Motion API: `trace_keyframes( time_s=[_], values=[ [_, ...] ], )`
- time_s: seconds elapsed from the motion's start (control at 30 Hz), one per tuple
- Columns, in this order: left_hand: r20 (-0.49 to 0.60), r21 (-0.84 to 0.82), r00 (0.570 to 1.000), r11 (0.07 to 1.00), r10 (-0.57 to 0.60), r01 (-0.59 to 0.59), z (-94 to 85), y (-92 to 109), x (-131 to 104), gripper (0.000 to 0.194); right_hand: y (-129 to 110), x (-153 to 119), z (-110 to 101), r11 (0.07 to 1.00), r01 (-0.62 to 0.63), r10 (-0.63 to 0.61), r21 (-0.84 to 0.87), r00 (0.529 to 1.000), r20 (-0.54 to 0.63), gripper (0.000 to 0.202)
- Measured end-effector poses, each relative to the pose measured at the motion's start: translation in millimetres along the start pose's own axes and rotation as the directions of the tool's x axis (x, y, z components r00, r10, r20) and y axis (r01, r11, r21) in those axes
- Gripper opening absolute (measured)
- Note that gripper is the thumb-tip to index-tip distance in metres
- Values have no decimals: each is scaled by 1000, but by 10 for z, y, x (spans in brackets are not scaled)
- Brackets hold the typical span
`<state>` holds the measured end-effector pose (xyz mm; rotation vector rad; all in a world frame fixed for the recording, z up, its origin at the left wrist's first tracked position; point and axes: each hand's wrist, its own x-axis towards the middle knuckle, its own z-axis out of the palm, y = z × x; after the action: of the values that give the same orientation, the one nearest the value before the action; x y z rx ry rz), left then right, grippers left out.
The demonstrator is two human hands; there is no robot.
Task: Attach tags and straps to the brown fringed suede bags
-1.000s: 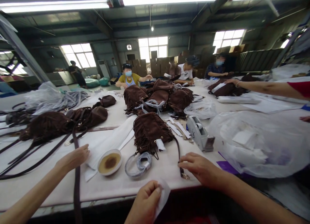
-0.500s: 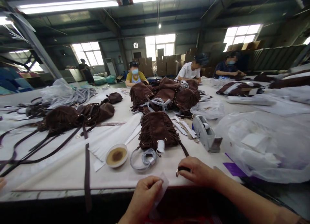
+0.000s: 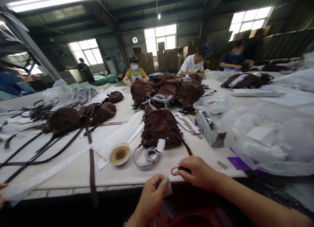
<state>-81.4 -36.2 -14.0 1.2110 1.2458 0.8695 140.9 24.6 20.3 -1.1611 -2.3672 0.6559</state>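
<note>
My left hand (image 3: 151,196), near the table's front edge, pinches a thin translucent white paper piece (image 3: 169,188) between thumb and fingers. To its right, my right hand (image 3: 197,170) is closed on the end of a dark strap (image 3: 187,149), and a reddish-brown loop (image 3: 174,171) sticks out past the fingertips. The strap runs up to the right side of a brown fringed bag (image 3: 160,127) lying on the table. In front of the bag lie a coil wrapped in clear plastic (image 3: 139,164) and a small white roll (image 3: 161,145).
A shallow bowl of brownish stuff (image 3: 129,156) sits left of the coil. At right stand a grey tape dispenser (image 3: 208,128) and a large clear plastic bag (image 3: 289,148). Brown bags (image 3: 169,89) are piled behind; more with straps (image 3: 66,120) lie left. Co-workers sit across the table.
Both hands stay close to where they were; the right one has lifted slightly, and the strap end's loop now shows more clearly. The view has tilted down a little.
</note>
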Motion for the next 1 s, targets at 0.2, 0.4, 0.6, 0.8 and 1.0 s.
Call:
trace_keyframes(
  time_s=[0.2,0.4,0.6,0.8,1.0],
  values=[
    [8,2,1000,1000,-24,24,0,66,-30,41,-39,-7,6,999,-3,3,-51,1000,0,28],
    [-24,-104,998,993,-57,54,-35,83,-28,36,-44,-14,-15,999,26,-26,-21,999,26,25],
    [-34,10,999,1000,6,-6,-27,60,-42,28,-75,4,-29,995,92,-94,40,994,59,27],
    [-65,157,996,986,60,-49,-48,85,-37,22,-92,10,-41,989,92,-102,118,991,87,25],
    [-86,100,996,995,-11,19,1,108,-63,22,-28,-15,28,997,47,-49,56,998,47,33]
  ],
)
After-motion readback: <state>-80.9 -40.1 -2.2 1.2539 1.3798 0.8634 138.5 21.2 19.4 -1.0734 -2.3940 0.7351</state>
